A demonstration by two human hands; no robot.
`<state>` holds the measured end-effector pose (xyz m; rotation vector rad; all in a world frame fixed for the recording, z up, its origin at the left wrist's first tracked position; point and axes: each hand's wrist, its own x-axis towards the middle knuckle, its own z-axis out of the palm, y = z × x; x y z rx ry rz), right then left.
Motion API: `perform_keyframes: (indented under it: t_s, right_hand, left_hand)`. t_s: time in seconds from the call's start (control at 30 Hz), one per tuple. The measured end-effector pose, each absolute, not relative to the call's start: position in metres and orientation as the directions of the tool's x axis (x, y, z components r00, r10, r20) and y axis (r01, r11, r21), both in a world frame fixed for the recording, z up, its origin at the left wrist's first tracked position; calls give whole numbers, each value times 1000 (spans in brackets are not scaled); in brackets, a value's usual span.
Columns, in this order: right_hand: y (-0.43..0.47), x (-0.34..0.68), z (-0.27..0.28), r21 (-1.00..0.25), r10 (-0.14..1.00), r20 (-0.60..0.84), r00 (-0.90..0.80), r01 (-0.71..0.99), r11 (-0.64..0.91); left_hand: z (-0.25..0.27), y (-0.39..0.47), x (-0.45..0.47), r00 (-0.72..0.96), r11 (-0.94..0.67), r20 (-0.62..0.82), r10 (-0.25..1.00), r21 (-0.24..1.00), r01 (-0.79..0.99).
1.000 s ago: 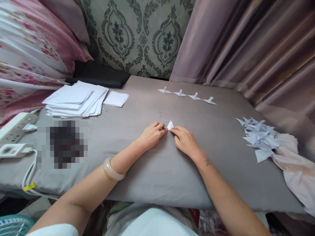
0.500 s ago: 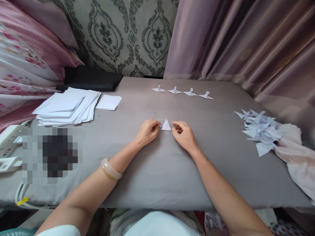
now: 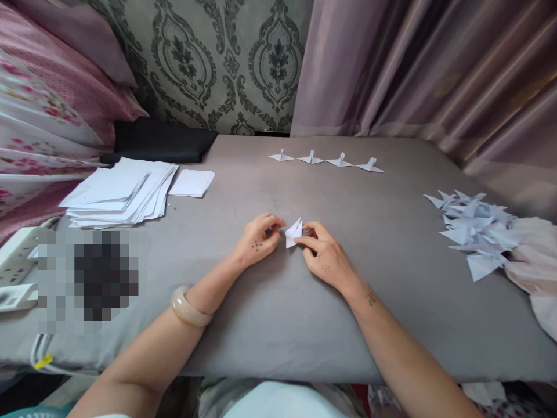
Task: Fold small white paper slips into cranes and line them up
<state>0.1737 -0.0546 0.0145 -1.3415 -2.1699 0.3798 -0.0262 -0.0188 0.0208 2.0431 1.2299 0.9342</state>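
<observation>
A small folded white paper, an origami piece point(image 3: 293, 233), is in front of me near the middle of the table, tilted, with a pointed tip upward. My right hand point(image 3: 325, 253) pinches its right edge between thumb and fingers. Just left of the paper, my left hand point(image 3: 260, 239) is curved with thumb and fingers apart, and no paper shows between them. A pale bangle point(image 3: 190, 307) circles my left wrist. Farther back stand several finished paper cranes in a row, one of them a folded crane point(image 3: 311, 157).
A big stack of white paper point(image 3: 117, 188) and a smaller pile of paper squares point(image 3: 192, 182) lie at left, before a black folded cloth point(image 3: 161, 141). A heap of folded paper cranes point(image 3: 474, 223) is at right. A power strip point(image 3: 17, 255) sits at the left edge, near a blurred patch.
The folded paper, flat as a triangle before, has been lifted and turned by my right hand, which now grips it. My left hand stays beside it. The view has shifted slightly.
</observation>
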Motion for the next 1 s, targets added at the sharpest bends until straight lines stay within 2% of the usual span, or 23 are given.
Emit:
perform_keyframes:
  t_s: [0.13,0.23,0.33,0.5,0.57,0.77,0.9,1.0]
  right_hand:
    - [-60,174,21,-371,860,284,-424,778,507]
    - [-62,173,24,-340,842,270,-466,773,536]
    - [-63,173,26,-399,854,282,-437,756,518]
    - [-63,170,28,-575,936,305,-174,750,327]
    - [-62,169,26,-589,943,282,-176,744,315]
    - [-49,167,18,-479,914,257,-313,781,401]
    - [-30,166,22,-375,881,292,-373,802,464]
    - [-15,166,21,-393,892,258,-370,804,447]
  left_hand:
    - [20,-18,-24,367,-411,250,896,781,470]
    - [19,-16,-21,394,-395,208,895,781,484]
    - [16,-13,-19,421,-399,192,887,777,487]
    - [13,-12,-20,460,-468,237,856,734,492]
    - [12,-13,-21,488,-525,274,829,684,507]
    - [5,-13,-22,619,-735,403,674,445,512]
    - [3,-1,-17,558,-681,390,733,399,614]
    - [5,10,-13,509,-619,353,785,445,647]
